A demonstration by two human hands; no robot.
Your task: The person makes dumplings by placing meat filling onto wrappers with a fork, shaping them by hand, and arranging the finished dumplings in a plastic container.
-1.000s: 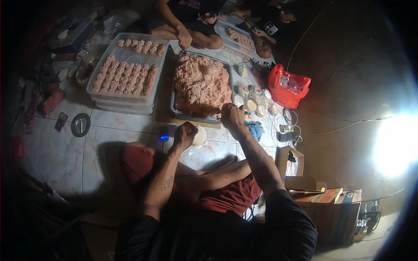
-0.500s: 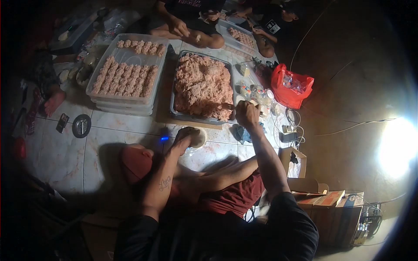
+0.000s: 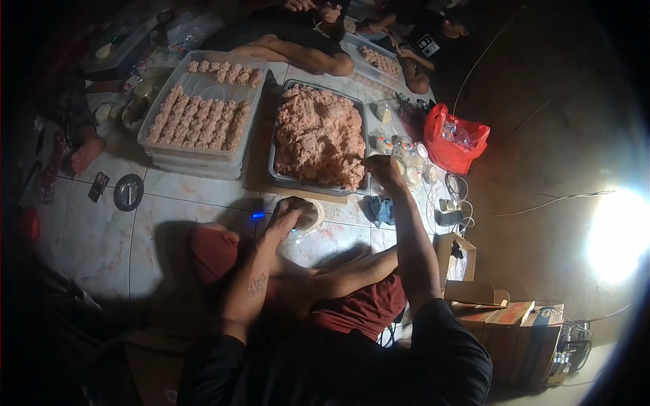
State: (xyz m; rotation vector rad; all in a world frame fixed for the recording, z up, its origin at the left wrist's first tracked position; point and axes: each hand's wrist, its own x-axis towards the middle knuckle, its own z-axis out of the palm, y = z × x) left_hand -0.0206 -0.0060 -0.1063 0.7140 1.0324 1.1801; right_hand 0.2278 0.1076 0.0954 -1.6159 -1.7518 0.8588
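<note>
Upper left: clear tray (image 3: 217, 86) is seen on top of a stack, with rows of shaped portions (image 3: 196, 122) laid in it; these look soft and lumpy, likely easily squashed, so the tray is better lifted by its side walls than the portions pinched. Lower centre: left hand (image 3: 292, 215) is held over the tiled floor, fingers curled in shadow; whether anything is gripped cannot be told. A pale round item (image 3: 321, 215) is seen right at the fingers, outer part only, with clear plastic (image 3: 298, 234) below; probably light, best held by the edge, though its stiffness can't be judged. Centre of frame: the main item, a big heap of pink minced mixture (image 3: 321, 135), is piled in a rectangular tub (image 3: 298, 182). Judged soft, wet, sticky, not springy; heavy as a whole, light by the scoop. Tub is best taken by two opposite rims, level; mixture is best taken from the near right corner, where the surface is most easily reached. Just right of that corner: right hand (image 3: 387, 173) is held by the rim, fingers bent and shaded; grip width and contents cannot be told. Blue cloth (image 3: 380, 211) is seen below it.
</note>
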